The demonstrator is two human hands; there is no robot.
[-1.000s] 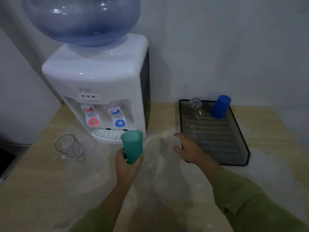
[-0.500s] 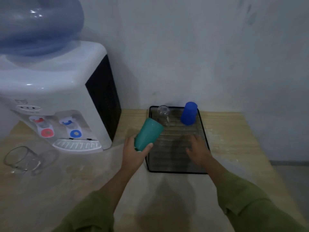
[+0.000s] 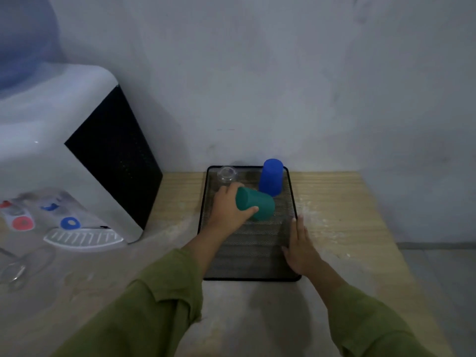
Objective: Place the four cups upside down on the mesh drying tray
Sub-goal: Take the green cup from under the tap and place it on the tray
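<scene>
The black mesh drying tray [image 3: 253, 264] lies on the wooden table against the wall. At its far end a blue cup [image 3: 271, 177] and a clear glass [image 3: 226, 174] stand upside down. My left hand [image 3: 228, 211] grips a teal cup [image 3: 256, 206], tilted on its side with the mouth toward the lower right, just over the tray's middle. My right hand [image 3: 300, 247] rests flat with fingers apart on the tray's right rim. Another clear glass [image 3: 15, 274] is blurred at the far left of the table.
A white water dispenser [image 3: 64, 161] with a blue bottle stands at the left, its drip grille [image 3: 82, 238] facing the front. The table's right edge [image 3: 381, 228] drops to the floor. A grey wall is close behind the tray.
My left hand has carried the teal cup from the tray's left edge to over its middle and tipped it further over. My right hand has shifted to the tray's right rim.
</scene>
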